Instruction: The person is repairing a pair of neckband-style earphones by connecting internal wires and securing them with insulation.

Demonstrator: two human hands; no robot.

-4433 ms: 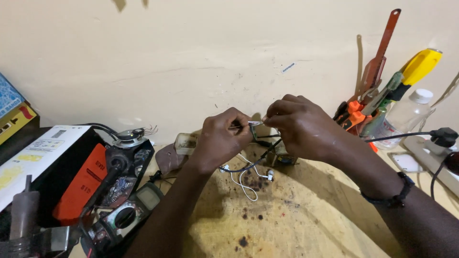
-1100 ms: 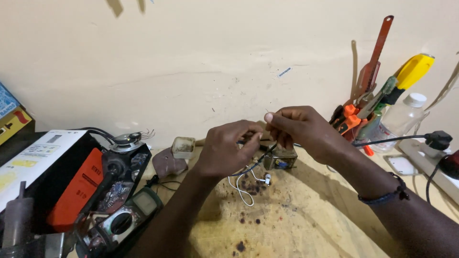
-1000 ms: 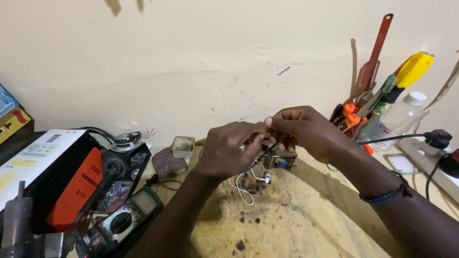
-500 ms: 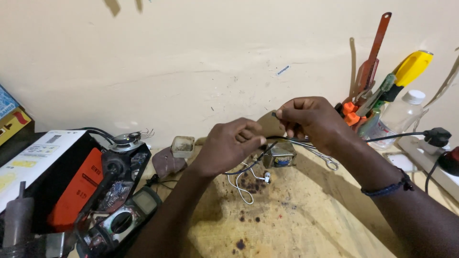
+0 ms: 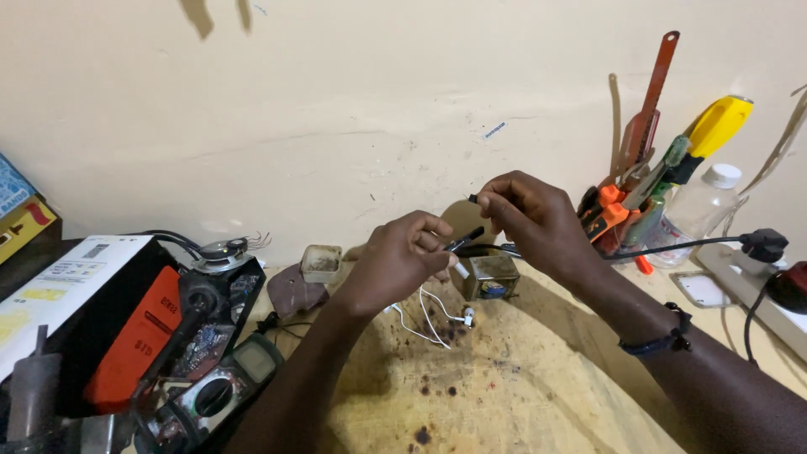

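Black wire [image 5: 473, 242] runs between our two hands just above the small metal transformer [image 5: 491, 277] on the stained surface [image 5: 521, 395]. Our left hand [image 5: 399, 261] pinches one end in a tight grip, and our right hand [image 5: 530, 214] clenches the other end, raised higher. White leads [image 5: 429, 315] trail below; a multimeter [image 5: 210, 395] lies left.

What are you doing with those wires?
A person is at a stained wooden workbench, handling thin wires. The left hand pinches a black wire above a small metal block that looks like a transformer. The right hand is raised beside it, pinching another black end. White wires trail on the bench below. A multimeter lies to the left, and tools lean against the wall.
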